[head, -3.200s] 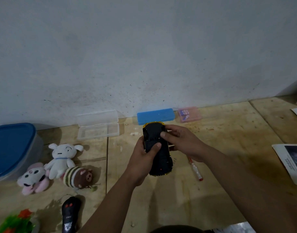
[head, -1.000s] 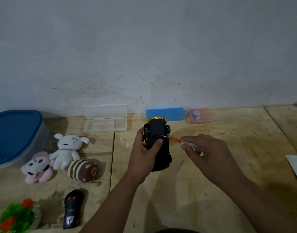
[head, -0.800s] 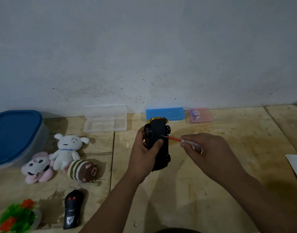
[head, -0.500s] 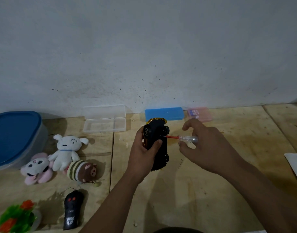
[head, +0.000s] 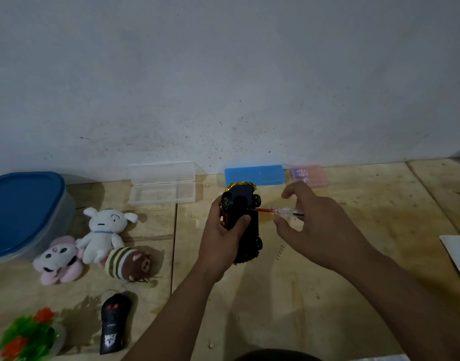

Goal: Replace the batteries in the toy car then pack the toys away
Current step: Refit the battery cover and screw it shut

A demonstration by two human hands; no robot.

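Note:
My left hand (head: 222, 239) grips a black toy car (head: 246, 222) with gold trim, held belly up above the wooden table (head: 328, 295). My right hand (head: 320, 230) pinches a small screwdriver (head: 278, 211) with a red shaft and clear handle. Its tip touches the car's underside near the upper wheels. A pink battery case (head: 309, 175) lies by the wall. Three plush toys sit at the left: a white one (head: 104, 227), a pink one (head: 58, 260) and a brown striped one (head: 128, 264). A black remote control (head: 114, 324) lies near the front.
A blue-lidded tub (head: 23, 212) stands at far left. An open clear case (head: 162, 185) and a blue case (head: 255, 175) lie along the wall. A green and red plastic plant (head: 25, 334) sits at bottom left. A printed paper (head: 458, 256) lies at the right edge.
My right hand picked up the screwdriver from the table and set its tip on the car's underside. Over the last second its fingers shifted on the handle; the index finger lifted.

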